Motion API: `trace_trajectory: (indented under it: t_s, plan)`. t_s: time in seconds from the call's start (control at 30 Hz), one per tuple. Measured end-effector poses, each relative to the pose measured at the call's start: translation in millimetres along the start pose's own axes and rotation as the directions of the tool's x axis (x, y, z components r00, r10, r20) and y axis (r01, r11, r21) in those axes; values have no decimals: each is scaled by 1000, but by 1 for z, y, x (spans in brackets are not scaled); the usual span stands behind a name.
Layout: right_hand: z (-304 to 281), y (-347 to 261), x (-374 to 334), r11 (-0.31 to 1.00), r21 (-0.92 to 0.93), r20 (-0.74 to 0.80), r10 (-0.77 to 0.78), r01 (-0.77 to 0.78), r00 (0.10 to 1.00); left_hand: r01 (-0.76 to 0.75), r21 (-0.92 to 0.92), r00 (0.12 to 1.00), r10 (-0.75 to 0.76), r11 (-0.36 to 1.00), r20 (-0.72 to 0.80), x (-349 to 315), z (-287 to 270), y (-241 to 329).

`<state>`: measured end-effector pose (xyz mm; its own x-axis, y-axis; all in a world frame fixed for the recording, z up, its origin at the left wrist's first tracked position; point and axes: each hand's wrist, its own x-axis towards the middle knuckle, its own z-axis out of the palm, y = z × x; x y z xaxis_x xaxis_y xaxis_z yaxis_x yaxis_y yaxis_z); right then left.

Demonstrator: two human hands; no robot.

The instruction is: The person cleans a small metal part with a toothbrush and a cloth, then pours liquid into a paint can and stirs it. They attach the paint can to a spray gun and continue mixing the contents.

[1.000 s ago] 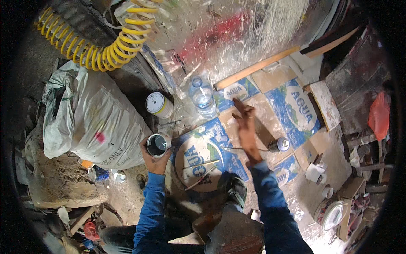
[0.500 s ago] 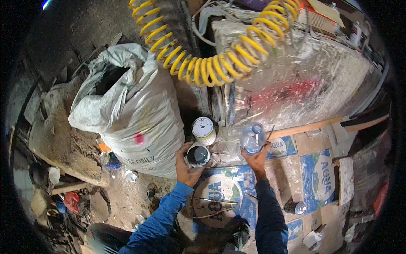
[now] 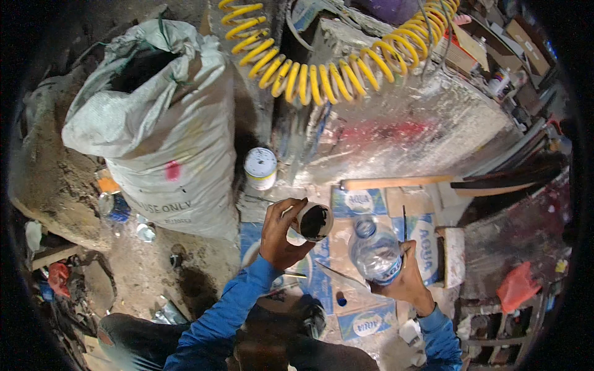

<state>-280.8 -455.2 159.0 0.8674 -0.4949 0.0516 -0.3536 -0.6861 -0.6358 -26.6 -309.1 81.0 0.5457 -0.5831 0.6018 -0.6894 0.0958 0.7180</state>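
My left hand [image 3: 281, 232] is closed round a small pale tub [image 3: 328, 216] with dark, glossy paint-like stuff inside. The tub tilts toward the bottle, its mouth facing right. In my right hand [image 3: 413, 279] is a clear plastic bottle [image 3: 373, 253] with a blue label, its neck uncapped and leaning up and away from me. A thin dark stick [image 3: 404, 221] juts out above the right fingers; whether they grip it is unclear. Tub and bottle are close but apart. A pointed, blade-like strip [image 3: 339, 272] lies below them, beside a small blue cap [image 3: 341, 299].
Flattened cardboard [image 3: 365, 324] covers the floor under my hands. A white can [image 3: 260, 168] with a spotted lid stands beyond, next to a big white sack [image 3: 179, 142]. A yellow coiled hose [image 3: 322, 83] hangs across the far side. A wooden strip [image 3: 396, 182] borders the cardboard.
The tub has moved right and tipped from nearly level toward the bottle. The bottle has come nearer and lower. My view has shifted, so the sack and white can sit farther left.
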Motion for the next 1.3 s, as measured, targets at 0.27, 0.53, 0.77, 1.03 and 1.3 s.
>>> trace_trajectory:
  t_s: [0.27,0.53,0.77,1.03,1.3]
  plan:
    - [-49,-17,-75,945,-129,134,316,-300,939,-99,-119,986,114,988,122,-11,24,56]
    - [-75,-19,-102,905,-244,162,394,-350,905,-165,-172,969,192,971,156,-15,40,77]
    - [-85,-19,-107,914,-315,149,313,-255,938,-194,-186,962,224,963,157,-19,43,78]
    - [-91,-32,-103,885,-387,161,343,-260,926,-203,-174,957,233,964,173,-18,41,78]
    - [-92,-35,-100,885,-418,189,308,-207,933,-211,-164,961,235,964,144,-17,40,77]
